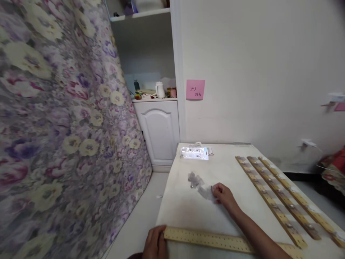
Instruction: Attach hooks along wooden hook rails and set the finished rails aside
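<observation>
On the near edge of the tabletop, your left hand has its fingers closed round the left end of a wooden strip full of holes. Further in, your right hand rests its curled fingers on a small clear bag at mid-table; I cannot tell whether they have pinched it. You look to be at the picking-up stage. The bag is thin and slippery, so lifting it calls for a light pinch. Three more strips lie to the right, and a blister pack sits at the far edge.
</observation>
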Available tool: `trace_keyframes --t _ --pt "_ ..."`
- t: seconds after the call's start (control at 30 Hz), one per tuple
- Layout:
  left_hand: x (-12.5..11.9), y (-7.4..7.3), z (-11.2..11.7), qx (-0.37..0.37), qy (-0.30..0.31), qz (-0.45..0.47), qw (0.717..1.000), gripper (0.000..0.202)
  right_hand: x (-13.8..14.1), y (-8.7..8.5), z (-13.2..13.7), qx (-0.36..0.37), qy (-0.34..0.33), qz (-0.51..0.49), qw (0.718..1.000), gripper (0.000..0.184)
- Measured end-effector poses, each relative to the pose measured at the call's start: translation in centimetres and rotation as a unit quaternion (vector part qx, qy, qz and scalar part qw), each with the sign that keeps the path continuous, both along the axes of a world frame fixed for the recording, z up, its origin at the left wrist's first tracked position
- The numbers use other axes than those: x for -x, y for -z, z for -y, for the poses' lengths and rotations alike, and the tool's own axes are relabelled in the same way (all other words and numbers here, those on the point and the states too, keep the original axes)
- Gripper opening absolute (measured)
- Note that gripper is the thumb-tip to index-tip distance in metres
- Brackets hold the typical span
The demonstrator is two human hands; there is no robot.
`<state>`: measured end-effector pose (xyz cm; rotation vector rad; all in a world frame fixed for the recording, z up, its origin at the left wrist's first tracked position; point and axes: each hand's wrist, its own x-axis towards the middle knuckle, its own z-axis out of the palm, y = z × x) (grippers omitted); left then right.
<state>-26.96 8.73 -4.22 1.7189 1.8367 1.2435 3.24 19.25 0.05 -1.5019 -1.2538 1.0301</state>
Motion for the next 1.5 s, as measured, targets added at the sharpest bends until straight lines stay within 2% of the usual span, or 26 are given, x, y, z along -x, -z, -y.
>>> trace_keyframes --t 0.07,0.17,0.3,0.47,0.6,0.77,0.93,1.03,1.13,1.2,1.37,1.5 --pt "-0.2 -0.3 0.3 0.006 -0.001 0.003 1.0 0.026 0.0 0.0 0.9 0.046 0.008 -0.082 0.996 0.022" --pt "-0.6 -0.8 0.6 0.017 0.007 0.004 1.0 0.025 0.3 0.0 2.2 0.057 0.002 -0.144 0.988 0.032" --pt "-1.0 -1.3 1.0 0.005 0.006 0.01 1.0 0.024 1.6 0.0 3.6 0.064 -0.043 -0.18 0.981 0.028" --pt "-1.3 -1.4 1.5 -0.037 -0.009 0.003 0.999 0.022 4.9 -0.3 4.6 0.059 -0.087 -0.18 0.978 0.028" --pt "-1.6 -2.1 2.2 -0.055 -0.021 0.029 0.998 0.021 7.4 -0.8 5.3 0.068 -0.137 -0.175 0.973 0.034" --pt "-2.5 -3.7 3.2 -0.031 0.042 0.074 0.996 0.025 10.1 -0.5 6.6 0.073 -0.24 -0.146 0.957 0.033" --pt "-3.3 -4.4 3.5 0.01 0.096 0.129 0.987 0.027 12.0 -0.3 7.9 0.025 -0.317 -0.124 0.94 0.023" --pt "-3.3 -3.8 3.3 0.058 0.111 0.195 0.973 0.026 12.5 -0.5 8.1 -0.023 -0.318 -0.104 0.942 0.026" --pt "-3.1 -3.1 3.0 0.107 0.131 0.291 0.942 0.028 12.6 -0.4 8.2 -0.045 -0.308 -0.085 0.947 0.027" --pt "-2.8 -2.7 2.9 0.112 0.129 0.334 0.927 0.029 12.7 0.0 8.5 -0.02 -0.307 -0.09 0.947 0.022" --pt "-2.0 -2.5 3.1 0.078 0.074 0.38 0.919 0.027 13.2 0.9 9.6 0.083 -0.313 -0.138 0.936 0.023" --pt "-2.0 -2.4 3.6 0.081 0.082 0.385 0.916 0.027 13.4 0.9 9.3 0.07 -0.285 -0.13 0.947 0.016"
